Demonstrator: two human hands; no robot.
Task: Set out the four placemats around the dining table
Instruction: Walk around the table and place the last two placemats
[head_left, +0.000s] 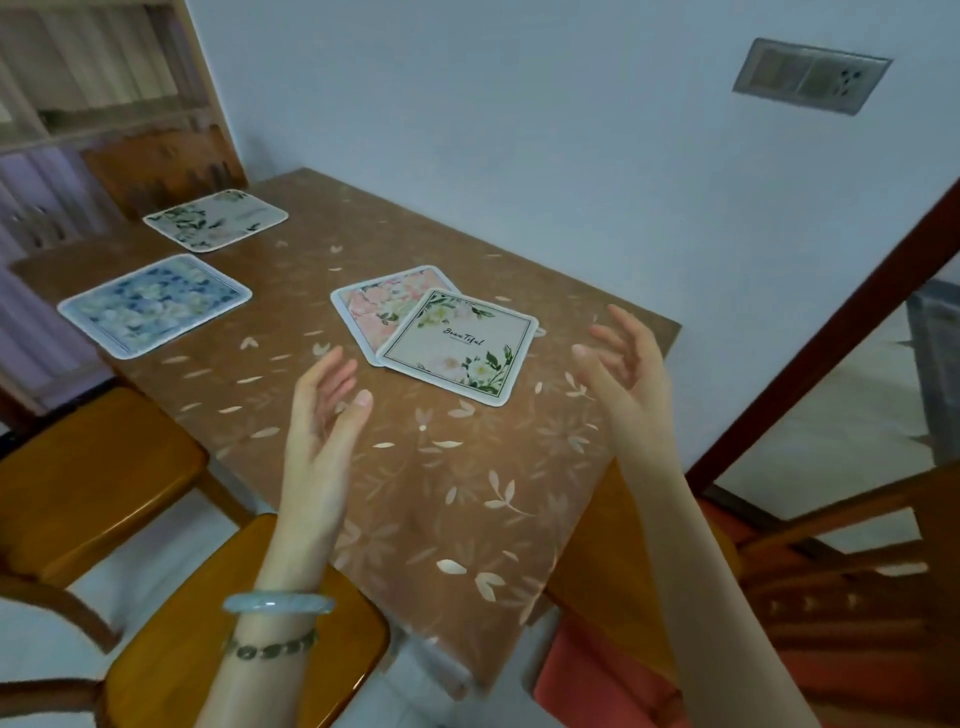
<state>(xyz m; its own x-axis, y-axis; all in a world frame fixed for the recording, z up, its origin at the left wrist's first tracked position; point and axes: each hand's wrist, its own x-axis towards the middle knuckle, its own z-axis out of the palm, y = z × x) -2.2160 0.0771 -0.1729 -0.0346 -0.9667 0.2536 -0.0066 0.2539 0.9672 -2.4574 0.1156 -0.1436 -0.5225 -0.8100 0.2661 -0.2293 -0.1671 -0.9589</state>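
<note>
Seen from the head camera, both hands are being held above the dining table (467, 493), the left hand (324, 415) and right hand (623, 364) spread and empty, apparently being readied for the cream placemat (457, 345), which is lying partly over the pink placemat (374, 304); the blue placemat (156, 304) and green-leaf placemat (215, 219) are lying apart along the far left edge, seemingly already being given their places

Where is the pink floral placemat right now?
In the head view, the pink placemat lies mid-table, partly under the cream "Beautiful" placemat, right of the blue placemat.
</note>
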